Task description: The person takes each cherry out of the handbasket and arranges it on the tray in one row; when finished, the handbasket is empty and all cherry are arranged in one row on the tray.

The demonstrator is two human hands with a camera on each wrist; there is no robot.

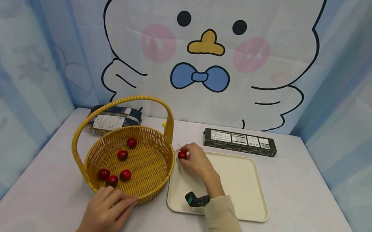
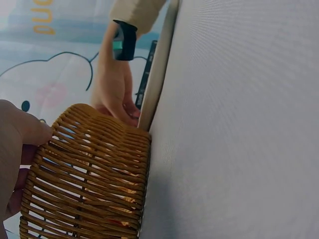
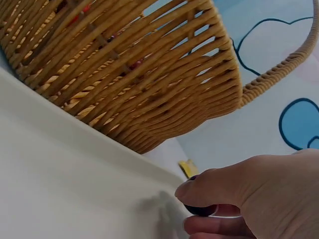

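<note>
My right hand (image 1: 200, 164) pinches a dark red cherry (image 1: 182, 154) with a thin stem, over the far left corner of the cream tray (image 1: 226, 186). In the right wrist view, thumb and fingers partly cover this cherry (image 3: 200, 210). To the left stands a yellow-brown wicker basket (image 1: 154, 167) with a tall arched handle. Several cherries (image 1: 125, 175) lie inside it, mostly toward its left and near sides. My left hand (image 1: 106, 211) holds the basket's near rim; in the left wrist view its thumb lies on the woven edge (image 2: 89, 169).
Behind the basket lies a dark packet (image 1: 113, 121) with a white label. A long black box (image 1: 240, 142) sits beyond the tray. Close behind the table hangs a printed curtain (image 1: 194, 105), with more curtain on both sides.
</note>
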